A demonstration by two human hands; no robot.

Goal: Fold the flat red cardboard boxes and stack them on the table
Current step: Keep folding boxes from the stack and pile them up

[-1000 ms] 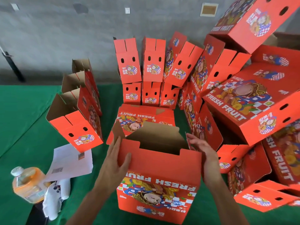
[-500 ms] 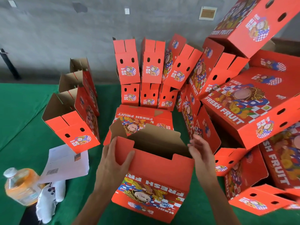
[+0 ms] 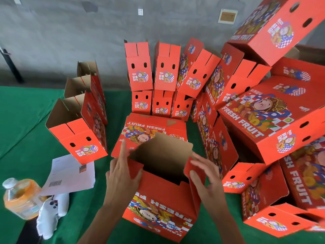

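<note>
Open-topped red printed cardboard box on green surface: my left hand pinches its left flap; my right hand grips its right flap.

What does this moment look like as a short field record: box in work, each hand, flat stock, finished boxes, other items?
box in work: open-topped red printed cardboard box, upright on the green table cover
left hand: grips the box's left end flap
right hand: holds the right end flap
flat stock: unfolded red boxes just behind it
finished boxes: piled behind and right, three at left
other items: orange drink bottle, white paper sheet, white cloth
</note>
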